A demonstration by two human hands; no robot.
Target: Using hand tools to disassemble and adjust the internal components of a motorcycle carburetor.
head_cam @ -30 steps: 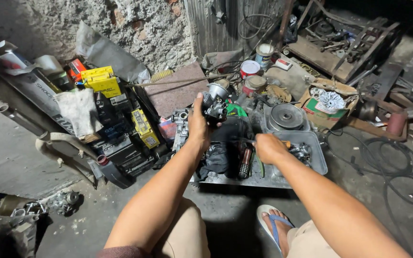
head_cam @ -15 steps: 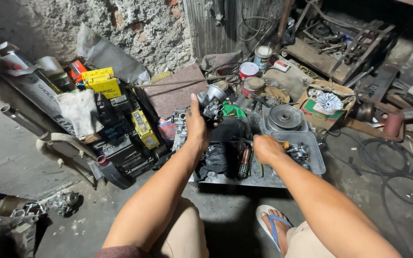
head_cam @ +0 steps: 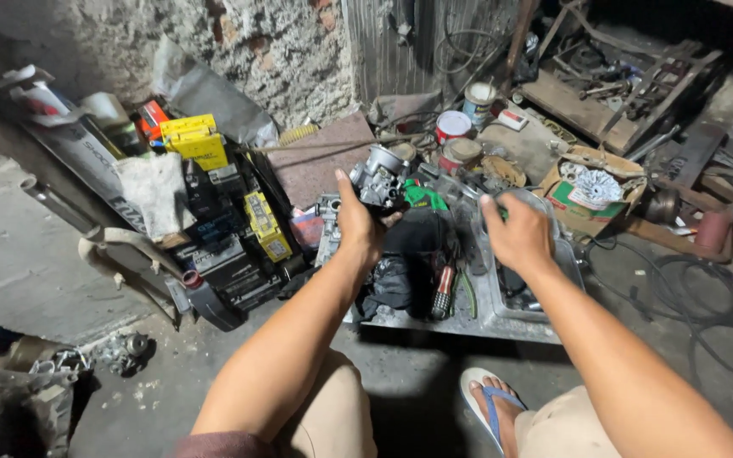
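Observation:
My left hand (head_cam: 356, 227) is raised over the left side of a shallow metal tray (head_cam: 468, 324) and grips a grey metal carburetor (head_cam: 378, 176). My right hand (head_cam: 519, 236) hovers palm down over the tray's right half. Its fingers are curled and hide whatever lies under them. Between my hands a black rag (head_cam: 417, 242) lies in the tray. A red-handled screwdriver (head_cam: 443, 293) and green-handled pliers (head_cam: 468, 295) rest near the tray's front.
Yellow boxes (head_cam: 193, 140) and dark packages are stacked at the left against a rough wall. Tin cans (head_cam: 453, 125) stand behind the tray. A cardboard box (head_cam: 591, 191) with a metal part sits at the right. Black cables (head_cam: 706, 297) coil on the floor. My sandalled foot (head_cam: 489, 403) is below the tray.
My right hand has moved from the tray's middle to the right and now covers the round metal part. My left hand keeps holding the carburetor, slightly higher.

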